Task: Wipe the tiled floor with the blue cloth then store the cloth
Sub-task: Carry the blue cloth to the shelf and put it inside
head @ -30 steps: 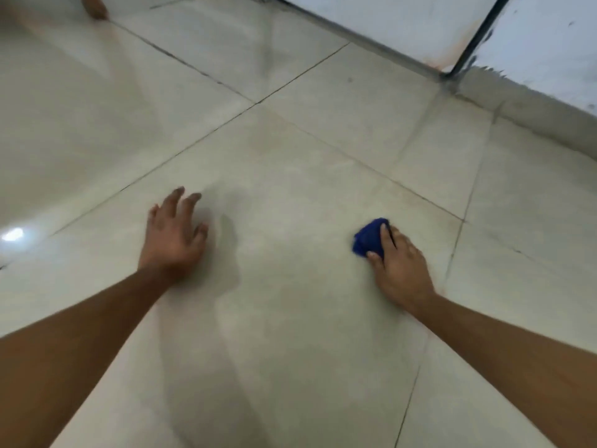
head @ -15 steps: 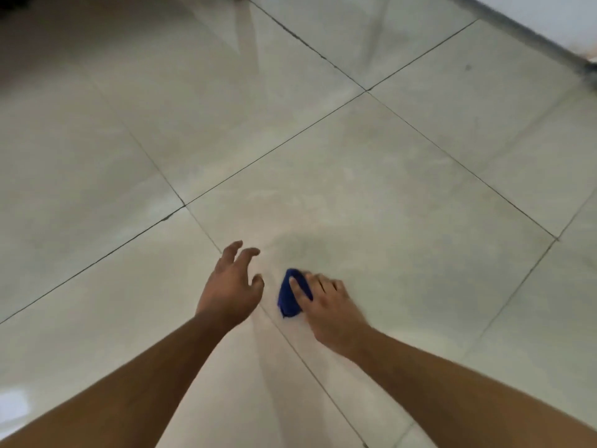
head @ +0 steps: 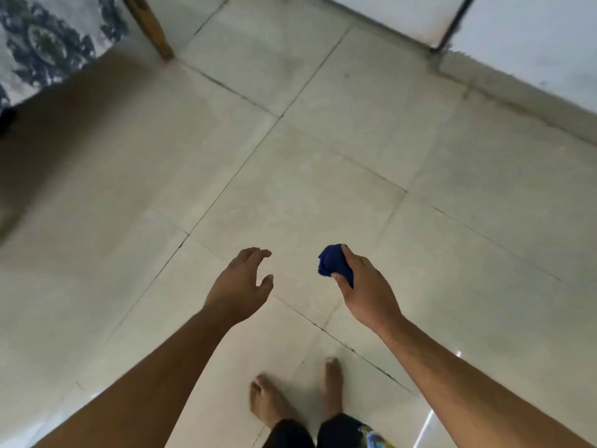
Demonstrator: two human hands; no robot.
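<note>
Blue cloth (head: 334, 265) is bunched into a wad in the right hand (head: 365, 286), fingers and thumb wrapped round it, well above the tiled floor (head: 323, 176), not touching it. Left hand (head: 239, 286) is beside the cloth, just apart from it, fingers loosely curved and spread, holding nothing. Person looks to be standing: bare feet (head: 268, 402) show on the floor directly below the cloth, near the bottom edge of the view. Judgement: wiping pass looks finished or paused, since the cloth is off the floor and balled up rather than spread flat; can't tell from the tiles how clean they are, view is soft and blurred. Left to do: store the cloth. No obvious storage spot in view. Up and far left of the cloth there's a wooden leg (head: 148, 25) and a patterned fabric (head: 45, 40); up and right of it, a wall base with a dark vertical strip (head: 452, 24). Next move probably means walking somewhere out of frame.
</note>
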